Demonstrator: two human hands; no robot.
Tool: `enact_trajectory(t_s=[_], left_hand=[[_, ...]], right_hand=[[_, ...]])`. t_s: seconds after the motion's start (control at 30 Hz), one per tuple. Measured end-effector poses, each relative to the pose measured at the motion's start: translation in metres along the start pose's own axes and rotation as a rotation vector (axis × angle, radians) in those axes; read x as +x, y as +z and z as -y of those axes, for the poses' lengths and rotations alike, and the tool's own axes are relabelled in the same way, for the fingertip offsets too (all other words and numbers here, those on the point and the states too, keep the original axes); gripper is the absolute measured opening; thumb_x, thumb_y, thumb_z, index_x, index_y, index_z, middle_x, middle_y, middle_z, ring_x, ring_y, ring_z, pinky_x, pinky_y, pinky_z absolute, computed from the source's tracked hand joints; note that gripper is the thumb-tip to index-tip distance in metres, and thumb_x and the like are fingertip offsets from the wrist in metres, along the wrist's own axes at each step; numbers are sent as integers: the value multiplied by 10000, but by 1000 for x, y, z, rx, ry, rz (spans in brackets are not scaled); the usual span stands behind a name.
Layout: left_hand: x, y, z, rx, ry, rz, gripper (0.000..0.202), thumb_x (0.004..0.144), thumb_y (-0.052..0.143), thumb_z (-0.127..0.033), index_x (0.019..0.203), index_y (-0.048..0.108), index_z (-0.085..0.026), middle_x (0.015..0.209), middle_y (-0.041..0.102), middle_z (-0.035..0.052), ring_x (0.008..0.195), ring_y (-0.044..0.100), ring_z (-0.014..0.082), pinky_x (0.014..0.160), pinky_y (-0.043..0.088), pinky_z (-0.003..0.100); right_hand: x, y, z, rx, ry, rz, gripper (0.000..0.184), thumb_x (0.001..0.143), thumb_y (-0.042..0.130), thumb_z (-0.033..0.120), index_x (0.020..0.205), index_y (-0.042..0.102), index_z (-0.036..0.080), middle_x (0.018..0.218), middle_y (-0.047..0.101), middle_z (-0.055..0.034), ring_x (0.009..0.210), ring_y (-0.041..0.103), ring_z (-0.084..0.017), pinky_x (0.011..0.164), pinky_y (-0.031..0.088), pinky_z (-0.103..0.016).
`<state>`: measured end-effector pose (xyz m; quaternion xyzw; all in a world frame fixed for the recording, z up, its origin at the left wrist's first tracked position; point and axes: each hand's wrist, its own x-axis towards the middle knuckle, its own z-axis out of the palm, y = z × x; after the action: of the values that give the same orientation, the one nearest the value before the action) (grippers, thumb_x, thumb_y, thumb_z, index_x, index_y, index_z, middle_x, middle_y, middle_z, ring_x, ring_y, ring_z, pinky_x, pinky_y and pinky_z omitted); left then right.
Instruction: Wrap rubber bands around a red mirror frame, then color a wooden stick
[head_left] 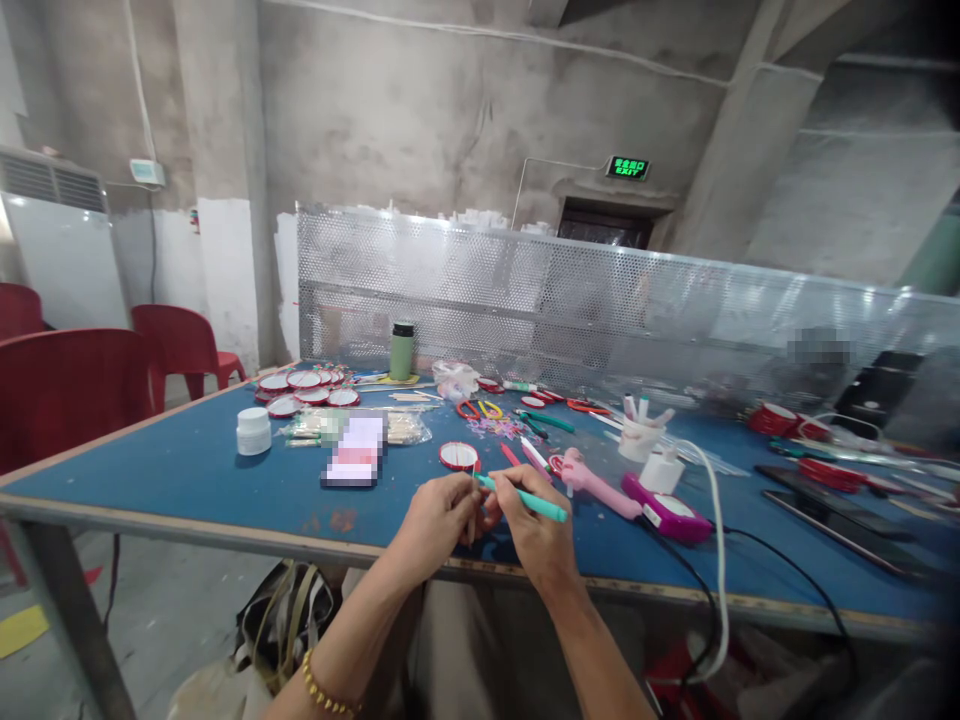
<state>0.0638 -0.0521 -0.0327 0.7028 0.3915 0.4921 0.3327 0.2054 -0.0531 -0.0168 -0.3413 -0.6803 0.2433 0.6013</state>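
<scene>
Near the table's front edge, my right hand grips a teal pen, its tip pointing left toward the other hand. My left hand is closed, with its fingertips pinched close to that tip; what it holds is mostly hidden. Just beyond the fingers is a small round white disc with a red rim; whether the left hand holds it I cannot tell. Right of it lie a red pen and a pink glue gun.
A blurred phone, a white jar and bagged sticks lie left. Behind are red-rimmed discs, a green bottle and scissors. Rightward are a pen cup, a purple device and a white cable.
</scene>
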Motion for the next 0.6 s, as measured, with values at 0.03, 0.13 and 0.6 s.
enact_trajectory(t_s=[0.03,0.13,0.6], left_hand=[[0,0,0,2,-1,1,303,903,445,-317,642,522,-184,533,570,-21,491,524,112,523,383,206],[0,0,0,3,-4,-3,311,905,444,-323,637,520,-185,529,570,-20,495,525,113,526,383,204],[1,1,3,-23,-1,6,292,902,450,-321,657,527,-182,549,570,-20,498,533,111,524,385,204]], right_hand=[[0,0,0,-6,0,1,221,889,594,359,737,605,198,582,666,15,445,622,-134,448,525,-231],[0,0,0,-25,-6,0,221,891,584,357,734,604,202,574,662,19,455,625,-135,451,524,-231],[-1,-1,-3,-27,-41,-31,210,900,578,322,735,598,194,600,679,6,455,625,-129,478,527,-224]])
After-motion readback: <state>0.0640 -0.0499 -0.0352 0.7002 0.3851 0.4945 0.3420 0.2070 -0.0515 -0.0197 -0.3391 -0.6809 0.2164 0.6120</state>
